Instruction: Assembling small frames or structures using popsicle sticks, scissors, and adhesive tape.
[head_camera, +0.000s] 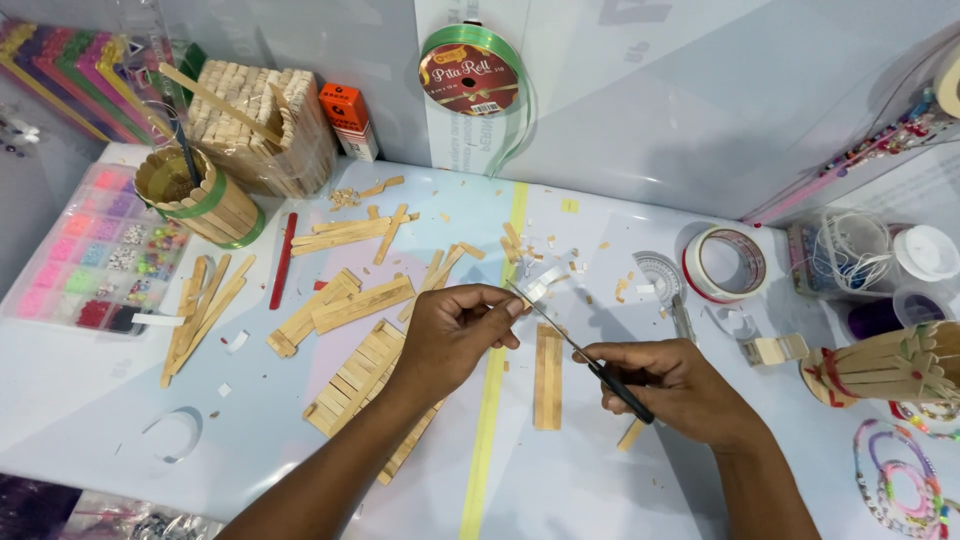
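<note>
Left hand (455, 330) pinches a small white strip (540, 288) above the table (90, 420); right hand (675, 388) closed around black-handled scissors (585, 355), blades at the strip. Wooden sticks (548, 377) lie below. Green ribbon spool (470, 72) with round red label against the wall; small orange box (348, 120) beside a wrapped stick bundle (262, 125).

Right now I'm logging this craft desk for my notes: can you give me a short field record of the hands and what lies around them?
left hand: fingers pinch a small white strip
right hand: holds black-handled scissors, blades at the strip
under hands: flat panel of pale wooden craft sticks on white table
left side: clear plastic box of coloured beads, round stick-walled pot
right side: white tape roll
back wall: green ribbon spool
</note>
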